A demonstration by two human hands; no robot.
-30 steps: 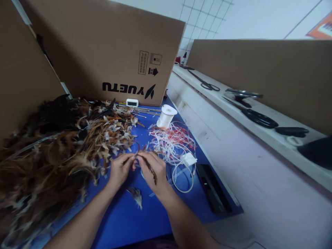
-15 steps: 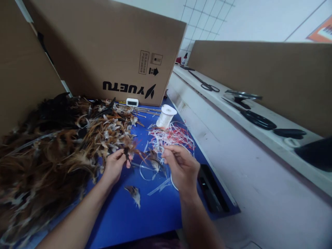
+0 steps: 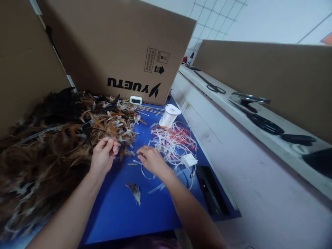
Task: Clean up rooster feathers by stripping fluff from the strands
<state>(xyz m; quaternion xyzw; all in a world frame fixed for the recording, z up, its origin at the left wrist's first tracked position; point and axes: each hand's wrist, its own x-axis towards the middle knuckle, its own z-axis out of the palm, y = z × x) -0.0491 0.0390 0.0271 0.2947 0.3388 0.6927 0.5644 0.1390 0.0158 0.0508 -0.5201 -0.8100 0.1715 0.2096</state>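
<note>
My left hand (image 3: 104, 155) is at the right edge of a big pile of brown and black feathers (image 3: 101, 124). Its thumb and fingertips are pinched together, but what they hold blends into the pile. Over the blue table, my right hand (image 3: 153, 159) reaches leftward with curled fingers, and I cannot make out anything in them. Below the two hands lies a single grey-and-white feather (image 3: 134, 193). Clear plastic strips (image 3: 157, 187) rest on the table beneath my right forearm.
Behind stands a cardboard box (image 3: 124, 52). A white spool (image 3: 169, 115) stands by tangled red and white strips (image 3: 173, 138), with a white plug (image 3: 190, 159) nearby. Scissors (image 3: 214, 87) lie on the right ledge; a black tray (image 3: 211, 190) sits below it.
My left hand has moved left and up to the feather pile; the dark feather bunch it held no longer shows. My right hand has swung left, uncovering the white plug.
</note>
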